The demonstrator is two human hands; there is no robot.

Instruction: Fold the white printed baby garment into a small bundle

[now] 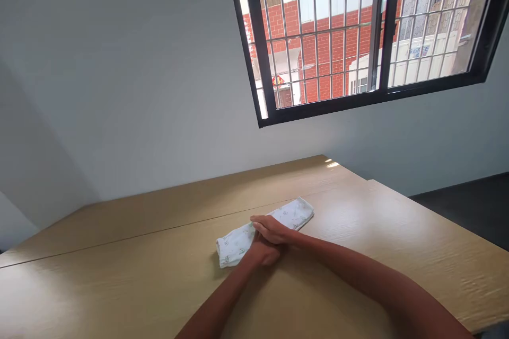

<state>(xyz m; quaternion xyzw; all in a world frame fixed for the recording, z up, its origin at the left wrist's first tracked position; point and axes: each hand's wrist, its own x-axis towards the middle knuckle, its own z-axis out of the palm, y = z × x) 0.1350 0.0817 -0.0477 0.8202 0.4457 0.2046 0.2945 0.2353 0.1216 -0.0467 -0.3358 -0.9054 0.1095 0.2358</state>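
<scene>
A white cloth (294, 213) with small green and grey prints lies folded into a long flat strip, slanting across the wooden table. My left hand (263, 252) rests at the cloth's near edge, around its middle. Over it lies my right hand (271, 229), its fingers stretched out across the back of the left and towards the cloth. The right hand covers the fingers of my left hand, so their pose is hidden. Both ends of the cloth stick out on either side of the hands.
The light wooden table (119, 286) has a seam running across it and stands against a pale wall (139, 90). A dark-framed window (322, 103) with metal bars is above, brick buildings outside. Dark floor (469, 206) shows at the right.
</scene>
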